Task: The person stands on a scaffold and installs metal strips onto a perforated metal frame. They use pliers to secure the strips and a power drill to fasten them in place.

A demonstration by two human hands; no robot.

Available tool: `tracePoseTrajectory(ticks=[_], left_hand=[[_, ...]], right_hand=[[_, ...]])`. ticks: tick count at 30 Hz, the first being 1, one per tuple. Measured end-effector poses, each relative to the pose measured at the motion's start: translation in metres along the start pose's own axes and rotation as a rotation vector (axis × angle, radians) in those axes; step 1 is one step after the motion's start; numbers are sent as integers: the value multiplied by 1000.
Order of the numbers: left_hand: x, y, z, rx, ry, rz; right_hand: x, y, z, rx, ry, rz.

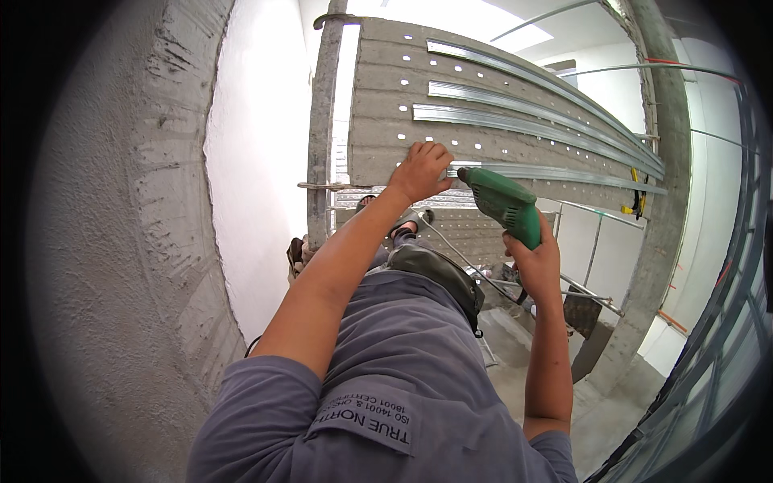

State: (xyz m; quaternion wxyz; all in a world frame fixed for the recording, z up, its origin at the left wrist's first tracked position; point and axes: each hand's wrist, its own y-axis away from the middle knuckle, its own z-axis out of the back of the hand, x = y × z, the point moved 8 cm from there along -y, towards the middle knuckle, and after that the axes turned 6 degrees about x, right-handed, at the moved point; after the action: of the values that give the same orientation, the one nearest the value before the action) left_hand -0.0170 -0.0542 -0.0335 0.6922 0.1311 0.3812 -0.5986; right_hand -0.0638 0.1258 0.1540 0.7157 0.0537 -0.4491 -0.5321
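My right hand (535, 259) is wrapped round the handle of a green power drill (501, 197). The drill's dark chuck points left, close to the fingers of my left hand (420, 171). Those fingers are curled at the near end of a thin silvery metal channel (564, 174), which lies lengthwise along a perforated grey platform (378, 105). Where the drill's tip meets the channel is too small to make out. Farther up the platform lie several more metal channels (515, 121), roughly side by side.
A yellow-and-black tool (637, 196) rests by the platform's right side. Upright posts (324, 121) flank the platform, and scaffold tubes (592, 296) cross lower right. Rough grey wall (137, 225) rises on the left. A dark cord (459, 256) runs near my waist; my sandalled feet (404, 231) stand below.
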Motion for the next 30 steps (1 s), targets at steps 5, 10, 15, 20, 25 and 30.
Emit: tracePoseTrajectory(ticks=[5,10,15,20,25,30], left_hand=[[2,-1,-1,0,10,22],[0,-4,0,17,9,29],[2,-4,2,5,35,67],[3,-6,2,28,84,105],[5,-7,-1,41,88,126],[7,-9,-1,43,84,127]], right_hand=[[2,-3,2,7,21,-19],[29,-12,9,2,382,115],[52,-26,7,75,528,25],[65,-36,8,104,605,61],[69,-40,6,111,664,73],[78,-37,-2,163,711,35]])
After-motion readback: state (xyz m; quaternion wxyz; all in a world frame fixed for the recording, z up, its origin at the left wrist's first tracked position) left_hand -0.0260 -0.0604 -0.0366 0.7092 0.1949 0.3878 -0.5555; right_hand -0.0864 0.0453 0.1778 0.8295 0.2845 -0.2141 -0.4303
